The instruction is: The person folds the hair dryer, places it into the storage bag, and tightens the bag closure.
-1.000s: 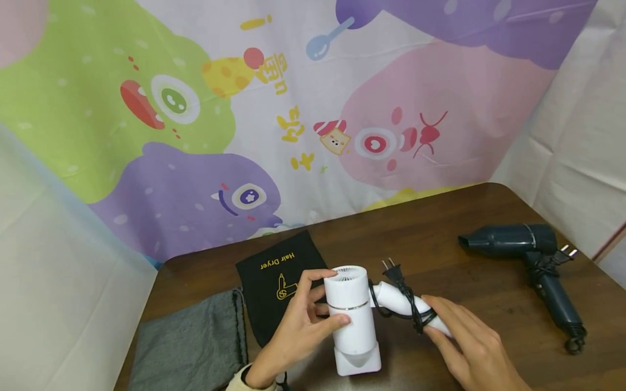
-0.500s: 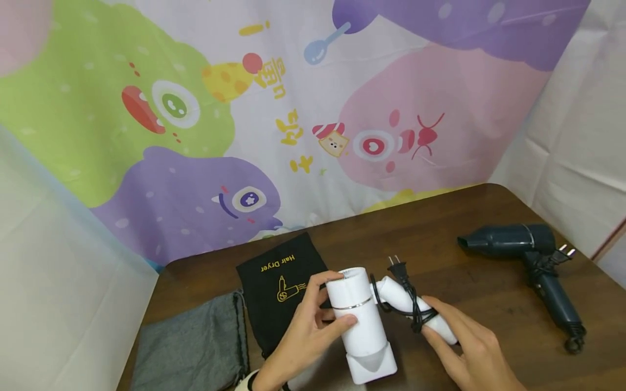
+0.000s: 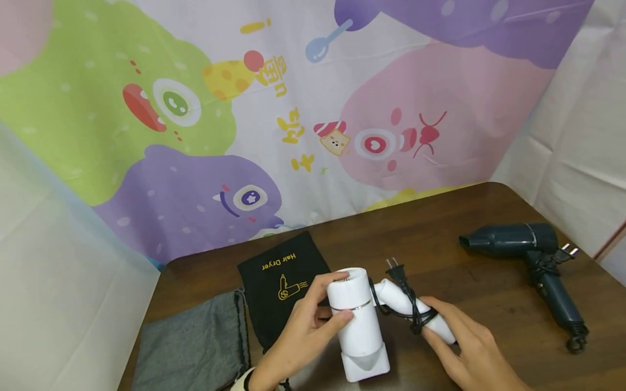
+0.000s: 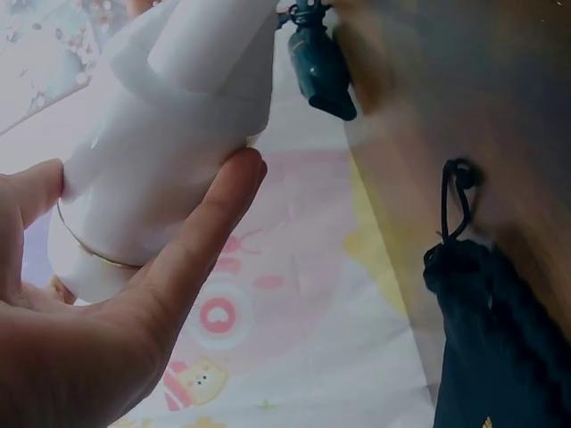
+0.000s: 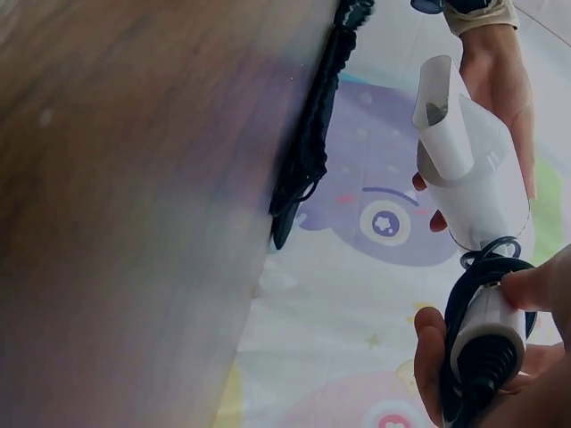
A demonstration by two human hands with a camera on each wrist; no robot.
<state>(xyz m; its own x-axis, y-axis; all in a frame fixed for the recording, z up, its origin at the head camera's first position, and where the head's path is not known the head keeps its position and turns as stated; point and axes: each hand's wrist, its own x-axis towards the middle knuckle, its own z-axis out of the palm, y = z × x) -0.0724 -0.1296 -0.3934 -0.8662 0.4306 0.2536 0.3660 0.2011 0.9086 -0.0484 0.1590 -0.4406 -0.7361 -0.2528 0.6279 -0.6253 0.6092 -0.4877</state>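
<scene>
Both hands hold a white hair dryer (image 3: 359, 326) in front of the body, above the table's near part. My left hand (image 3: 308, 326) grips its barrel, thumb on the near side by the silver ring and a fingertip over the rear vent's rim. In the left wrist view the thumb lies along the white barrel (image 4: 143, 169). My right hand (image 3: 469, 347) holds the end of the handle (image 3: 440, 326), which has a black cord (image 3: 415, 317) wound round it and a two-pin plug (image 3: 396, 270) sticking up. The flat nozzle (image 5: 442, 116) shows in the right wrist view.
A dark blue-grey hair dryer (image 3: 508, 240) with a wrapped cord lies at the table's right. On the left are a black "Hair Dryer" pouch (image 3: 266, 277) and a grey drawstring bag (image 3: 193, 342). A cartoon-printed cloth (image 3: 313, 201) hangs behind the brown table (image 3: 430, 222).
The nozzle end of the white hair dryer swung to the right, then slightly back left. Both hands keep their hold, and the things lying on the table stay put.
</scene>
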